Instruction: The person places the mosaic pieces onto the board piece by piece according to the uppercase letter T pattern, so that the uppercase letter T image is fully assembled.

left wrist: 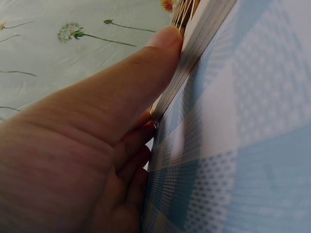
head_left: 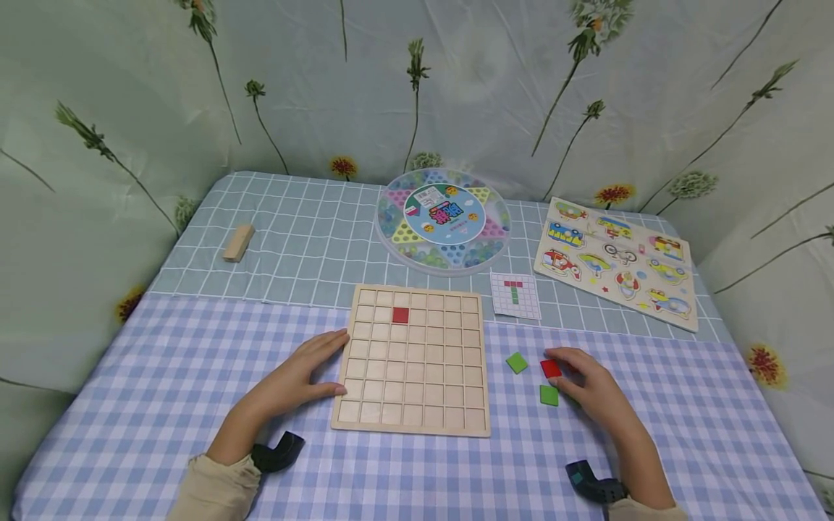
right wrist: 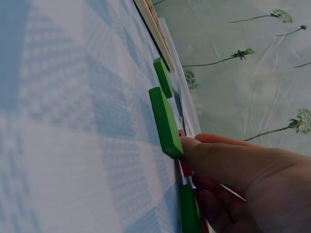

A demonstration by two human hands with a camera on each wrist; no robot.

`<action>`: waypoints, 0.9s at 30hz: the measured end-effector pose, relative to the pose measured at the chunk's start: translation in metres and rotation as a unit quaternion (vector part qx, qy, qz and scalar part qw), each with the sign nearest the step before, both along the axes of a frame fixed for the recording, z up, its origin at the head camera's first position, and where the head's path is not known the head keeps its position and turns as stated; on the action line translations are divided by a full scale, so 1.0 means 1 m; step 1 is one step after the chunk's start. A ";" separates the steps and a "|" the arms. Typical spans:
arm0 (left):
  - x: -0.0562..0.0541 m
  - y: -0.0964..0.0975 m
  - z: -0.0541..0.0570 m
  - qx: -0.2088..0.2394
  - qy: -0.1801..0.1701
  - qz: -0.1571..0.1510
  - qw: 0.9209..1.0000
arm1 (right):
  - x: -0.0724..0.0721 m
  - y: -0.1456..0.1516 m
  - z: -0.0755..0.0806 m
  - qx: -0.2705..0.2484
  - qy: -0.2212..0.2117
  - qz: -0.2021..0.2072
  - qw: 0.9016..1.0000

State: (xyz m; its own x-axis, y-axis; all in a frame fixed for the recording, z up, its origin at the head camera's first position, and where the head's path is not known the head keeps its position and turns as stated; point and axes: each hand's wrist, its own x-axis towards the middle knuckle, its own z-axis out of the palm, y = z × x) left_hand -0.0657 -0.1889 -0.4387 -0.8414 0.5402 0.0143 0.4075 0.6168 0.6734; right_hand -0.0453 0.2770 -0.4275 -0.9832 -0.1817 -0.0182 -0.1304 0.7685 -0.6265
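**Under the fingers: one tile placed, three loose**

Beneath the right hand (head_left: pixel 596 387), curled fingertips pinch a red square tile (head_left: pixel 550 368), two green square tiles (head_left: pixel 549 395) adjacent. The left hand (head_left: pixel 296 376), fingers straight, steadies the wooden grid board (head_left: pixel 417 412), holding one red tile (head_left: pixel 400 315); most cells remain unfilled.

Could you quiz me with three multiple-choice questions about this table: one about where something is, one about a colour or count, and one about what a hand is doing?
1. Where does the plain wooden block lie?
A. far left of the table
B. on the grid board
C. under the round game box

2. What colour is the single tile on the square wooden grid board?
A. green
B. red
C. blue

3. What is the left hand doing?
A. lifting a tile
B. resting against the board's left edge
C. hanging off the table

Answers: A, it sits alone far left; B, one red square fills a cell; B, fingers touch the board's edge.
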 end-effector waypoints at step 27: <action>0.000 0.000 0.001 -0.003 -0.005 0.003 1.000 | -0.029 -0.029 0.010 -0.046 0.179 0.006 0.983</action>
State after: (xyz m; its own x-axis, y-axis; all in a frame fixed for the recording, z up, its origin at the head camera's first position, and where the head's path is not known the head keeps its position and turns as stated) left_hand -0.0653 -0.1889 -0.4381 -0.8442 0.5360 0.0031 0.3977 0.6226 0.6740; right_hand -0.0743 0.2483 -0.4171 -0.9214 -0.1777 0.3456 -0.3637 0.7075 -0.6060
